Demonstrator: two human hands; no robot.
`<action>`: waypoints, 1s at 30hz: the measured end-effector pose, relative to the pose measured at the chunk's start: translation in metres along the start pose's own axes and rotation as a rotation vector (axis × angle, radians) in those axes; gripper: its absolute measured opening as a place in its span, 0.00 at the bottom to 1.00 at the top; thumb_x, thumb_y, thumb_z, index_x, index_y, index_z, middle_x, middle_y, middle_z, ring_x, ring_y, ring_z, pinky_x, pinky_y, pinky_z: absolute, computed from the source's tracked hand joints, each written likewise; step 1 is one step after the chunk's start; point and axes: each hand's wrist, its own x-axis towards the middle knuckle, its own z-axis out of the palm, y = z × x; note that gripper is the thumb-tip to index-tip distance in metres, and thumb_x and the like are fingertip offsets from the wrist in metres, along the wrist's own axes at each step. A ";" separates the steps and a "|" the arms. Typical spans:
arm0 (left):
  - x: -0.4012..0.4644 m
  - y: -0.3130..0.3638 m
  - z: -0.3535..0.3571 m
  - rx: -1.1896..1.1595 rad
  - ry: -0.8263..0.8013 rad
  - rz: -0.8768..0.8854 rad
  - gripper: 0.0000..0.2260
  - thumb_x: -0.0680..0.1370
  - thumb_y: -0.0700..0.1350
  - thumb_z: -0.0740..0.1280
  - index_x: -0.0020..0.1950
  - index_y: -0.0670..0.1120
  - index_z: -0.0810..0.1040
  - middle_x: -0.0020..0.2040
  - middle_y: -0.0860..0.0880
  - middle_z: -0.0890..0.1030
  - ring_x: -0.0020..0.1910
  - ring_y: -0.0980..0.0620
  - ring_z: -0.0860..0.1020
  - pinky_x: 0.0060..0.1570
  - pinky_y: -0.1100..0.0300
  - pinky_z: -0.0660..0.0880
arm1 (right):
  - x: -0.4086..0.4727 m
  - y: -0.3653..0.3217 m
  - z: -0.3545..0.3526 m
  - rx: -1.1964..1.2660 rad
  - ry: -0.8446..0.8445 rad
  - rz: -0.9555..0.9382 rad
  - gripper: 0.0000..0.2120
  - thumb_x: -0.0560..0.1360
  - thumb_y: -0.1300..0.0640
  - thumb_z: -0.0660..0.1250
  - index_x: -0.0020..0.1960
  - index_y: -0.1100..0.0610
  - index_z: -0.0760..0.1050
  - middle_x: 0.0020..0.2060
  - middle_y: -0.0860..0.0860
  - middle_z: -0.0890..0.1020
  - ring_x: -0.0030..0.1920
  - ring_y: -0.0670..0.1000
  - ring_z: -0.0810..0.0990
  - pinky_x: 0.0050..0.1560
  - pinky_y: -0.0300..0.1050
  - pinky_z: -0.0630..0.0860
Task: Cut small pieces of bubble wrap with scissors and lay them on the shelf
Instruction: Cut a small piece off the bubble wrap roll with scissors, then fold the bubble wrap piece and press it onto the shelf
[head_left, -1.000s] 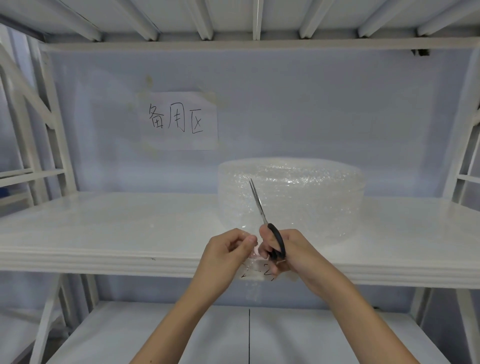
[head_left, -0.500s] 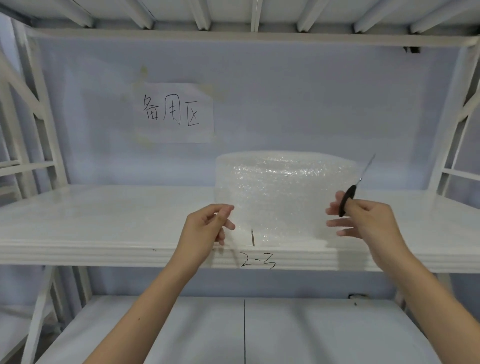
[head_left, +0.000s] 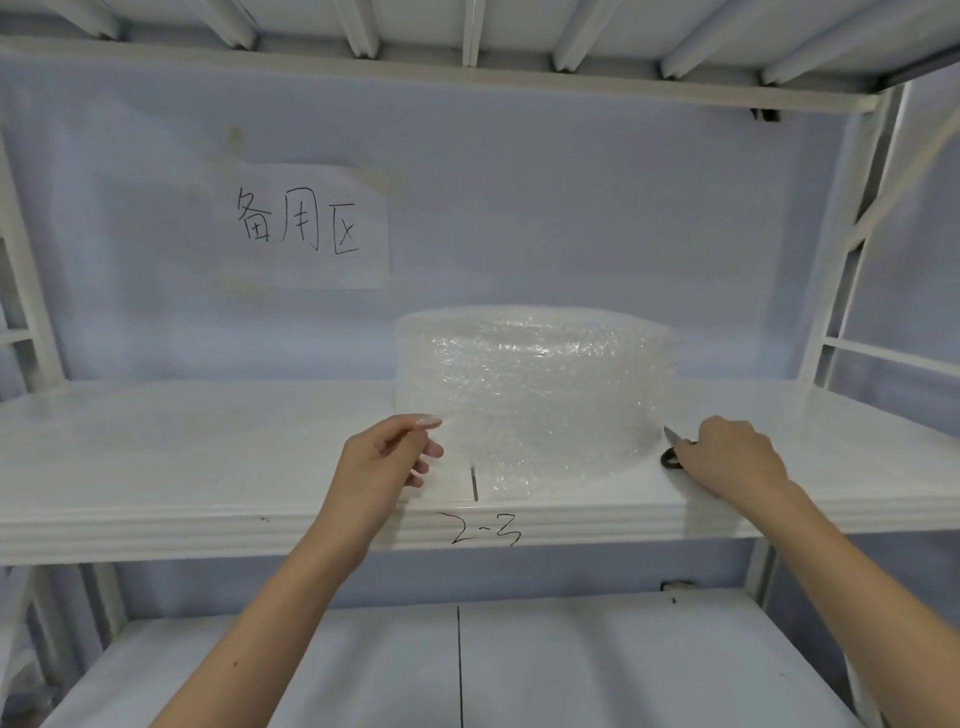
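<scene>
A handwritten paper sign (head_left: 310, 226) reading "备用区" is stuck to the pale blue back wall above a white metal shelf (head_left: 156, 467), whose front edge carries the hand-marked code "2-3" (head_left: 485, 530) in black. One roll of bubble wrap (head_left: 535, 395) stands on the shelf, right of centre, with a loose clear sheet coming off its left side. One pair of scissors (head_left: 670, 449) lies on the shelf just beside the roll's lower right edge, a short blade tip and a black handle loop showing past the fingers. Two bare arms reach up from the bottom of the view. The left hand (head_left: 384, 462) is raised in front of the shelf edge, thumb and forefinger pinched on the edge of the clear wrap at the roll's left side, the other fingers loosely curled. The right hand (head_left: 732, 457) rests palm-down on the shelf to the right of the roll, fingers over the scissors' handle; whether its grip has clenched on the handle or released it cannot be told. A lower shelf (head_left: 571, 665) below shows one dark seam line down its middle.
</scene>
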 end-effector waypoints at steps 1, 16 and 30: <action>0.000 0.000 -0.001 0.020 0.004 0.004 0.11 0.80 0.39 0.63 0.51 0.50 0.84 0.38 0.50 0.84 0.35 0.53 0.76 0.39 0.60 0.75 | 0.000 -0.001 0.002 -0.059 0.020 -0.011 0.21 0.79 0.48 0.59 0.32 0.60 0.66 0.31 0.55 0.73 0.31 0.55 0.72 0.29 0.43 0.65; 0.007 0.029 -0.041 0.060 0.045 0.004 0.04 0.77 0.45 0.70 0.49 0.47 0.82 0.43 0.52 0.88 0.30 0.63 0.74 0.36 0.58 0.65 | -0.122 -0.182 -0.006 0.762 -0.152 -0.622 0.07 0.74 0.52 0.66 0.40 0.52 0.81 0.35 0.45 0.83 0.36 0.44 0.80 0.39 0.37 0.76; 0.031 0.008 -0.096 0.201 0.121 0.150 0.08 0.75 0.40 0.72 0.48 0.52 0.87 0.36 0.60 0.84 0.27 0.59 0.65 0.31 0.72 0.67 | -0.094 -0.262 0.063 1.298 -0.790 -0.399 0.06 0.75 0.63 0.68 0.47 0.65 0.83 0.38 0.60 0.86 0.35 0.52 0.83 0.41 0.42 0.82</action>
